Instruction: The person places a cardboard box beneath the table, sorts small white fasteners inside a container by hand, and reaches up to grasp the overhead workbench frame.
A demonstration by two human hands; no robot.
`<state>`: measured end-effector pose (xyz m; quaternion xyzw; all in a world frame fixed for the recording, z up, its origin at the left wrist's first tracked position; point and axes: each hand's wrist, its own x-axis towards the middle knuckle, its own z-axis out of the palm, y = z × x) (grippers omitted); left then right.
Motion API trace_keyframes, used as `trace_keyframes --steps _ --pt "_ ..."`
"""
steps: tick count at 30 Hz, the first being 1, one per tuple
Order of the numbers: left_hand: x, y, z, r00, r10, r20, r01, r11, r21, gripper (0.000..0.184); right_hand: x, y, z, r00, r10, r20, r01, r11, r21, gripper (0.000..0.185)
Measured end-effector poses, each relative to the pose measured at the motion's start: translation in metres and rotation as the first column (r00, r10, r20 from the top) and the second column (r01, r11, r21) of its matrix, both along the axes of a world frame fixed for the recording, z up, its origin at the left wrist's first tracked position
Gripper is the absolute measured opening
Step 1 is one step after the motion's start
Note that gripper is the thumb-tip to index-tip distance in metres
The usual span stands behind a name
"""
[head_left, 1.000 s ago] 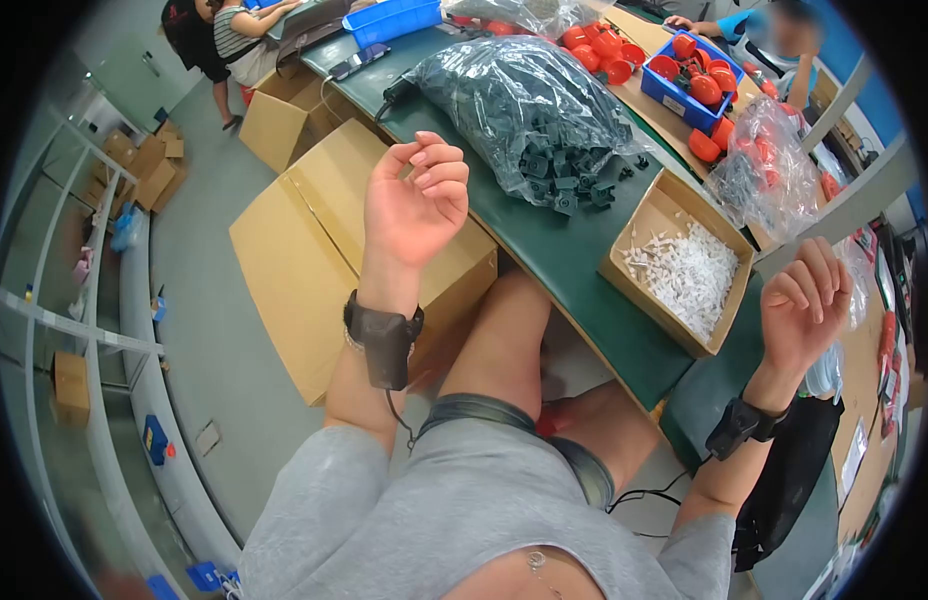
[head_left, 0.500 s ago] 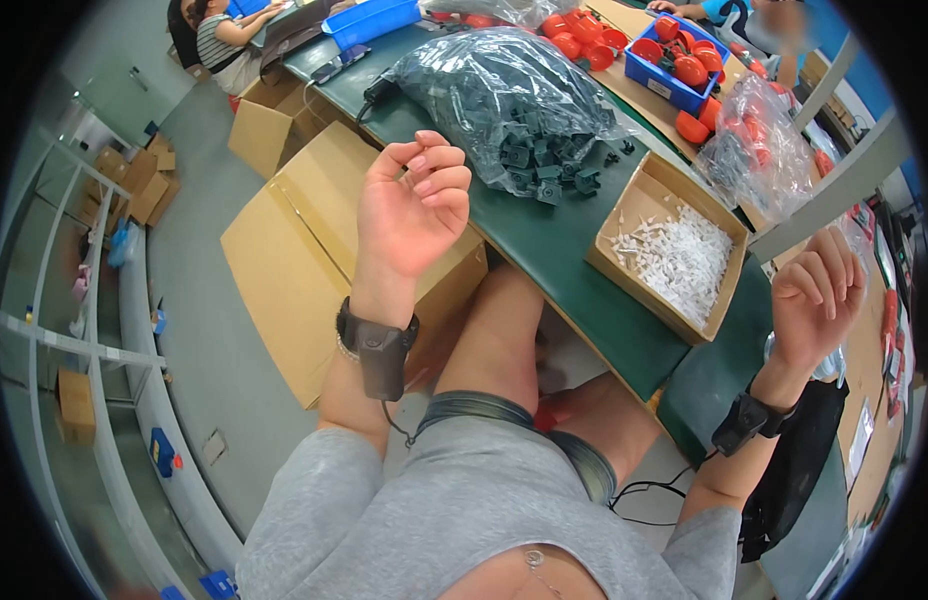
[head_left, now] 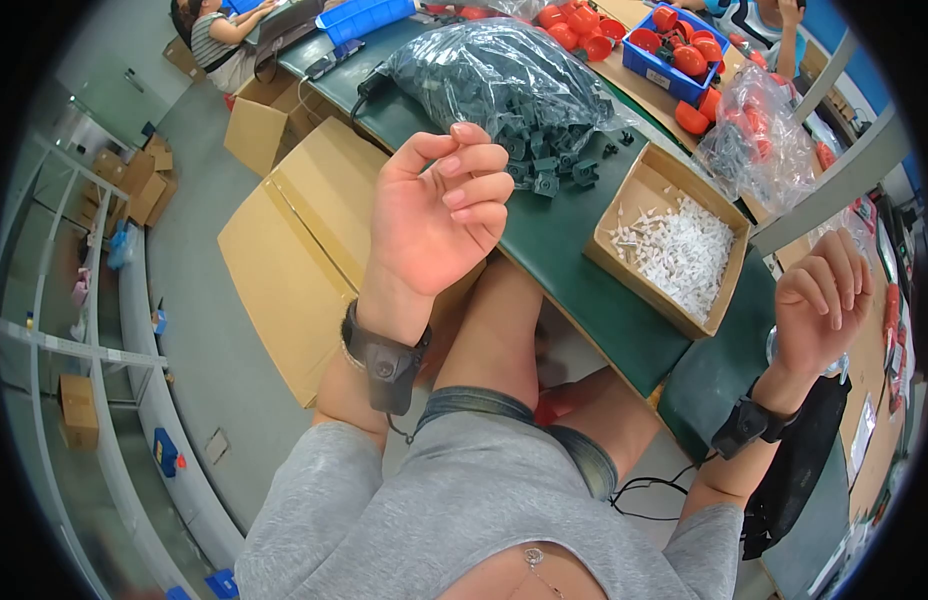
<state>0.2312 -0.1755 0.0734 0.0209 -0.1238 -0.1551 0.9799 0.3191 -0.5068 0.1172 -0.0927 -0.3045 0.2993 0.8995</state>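
Note:
My left hand (head_left: 439, 215) is raised palm up with loosely curled fingers, empty, above the table's near edge beside a clear plastic bag (head_left: 499, 75) of dark green parts. Several dark green parts (head_left: 549, 170) spill from the bag's mouth, partly behind my fingertips. My right hand (head_left: 822, 300) is raised at the right, fingers bent and a little apart, with nothing in it. Between my hands, a cardboard tray (head_left: 606, 225) of small white pieces (head_left: 682, 250) sits on the green table (head_left: 574, 265); my right hand is nearer to it. Neither hand touches the tray.
A large cardboard box (head_left: 304, 250) stands left of the table. Behind are a blue bin (head_left: 659, 72) of red parts, loose red cups (head_left: 581, 28), a plastic bag (head_left: 754, 145) and a grey post (head_left: 844, 180). Co-workers sit at far left (head_left: 222, 38) and far right (head_left: 764, 28).
My left hand has moved to the right and nearer the camera, towards the dark green parts. My right hand has shifted slightly right. The view has tilted a little. Both hands remain empty.

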Motion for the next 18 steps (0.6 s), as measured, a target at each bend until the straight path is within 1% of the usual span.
trace_keyframes --steps 3,4,5,7,9,11,12,13,15,18 --pt "-0.003 -0.004 0.003 1.000 0.001 0.009 0.000 1.000 -0.012 0.011 -0.001 0.000 0.000 1.000 -0.015 -0.001 0.015 1.000 -0.001 0.021" --pt "-0.004 -0.003 0.004 1.000 -0.026 0.013 0.026 1.000 -0.018 0.011 -0.002 0.003 0.001 1.000 -0.010 0.003 0.010 1.000 0.001 0.022" --pt "-0.004 0.000 0.004 1.000 0.005 0.014 -0.005 1.000 -0.012 0.011 -0.004 0.001 0.003 0.999 -0.034 0.011 0.034 0.999 -0.005 0.022" --pt "-0.001 0.000 0.003 1.000 0.028 0.010 -0.028 1.000 0.001 0.011 0.000 0.002 -0.002 1.000 -0.020 0.000 0.020 0.999 0.038 0.023" --pt "-0.002 0.004 -0.001 0.999 0.038 -0.006 -0.038 0.999 0.023 0.012 0.002 -0.001 -0.005 0.999 -0.033 -0.023 0.034 0.999 0.038 0.025" --pt "0.002 0.007 -0.008 0.999 0.029 -0.036 -0.028 0.999 0.029 0.010 0.008 -0.003 -0.011 1.000 -0.006 0.025 0.005 0.998 0.058 0.022" --pt "0.003 0.007 -0.010 0.998 0.028 -0.053 -0.027 0.999 0.032 0.009 0.006 -0.003 -0.010 1.000 -0.007 0.019 0.005 0.998 0.068 0.023" --pt "0.004 0.006 -0.013 0.999 -0.012 -0.041 0.014 0.999 0.037 0.009 0.004 -0.002 -0.010 1.000 0.006 0.009 -0.007 0.997 0.078 0.024" --pt "0.005 0.007 -0.019 0.998 0.027 -0.062 -0.025 0.999 0.023 0.005 0.006 -0.005 -0.011 0.999 -0.006 0.040 0.002 0.996 0.084 0.025" --pt "0.009 0.005 -0.018 0.997 0.016 -0.080 -0.013 0.999 0.033 0.004 0.009 -0.005 -0.012 0.999 0.013 0.051 -0.017 0.997 0.082 0.026"
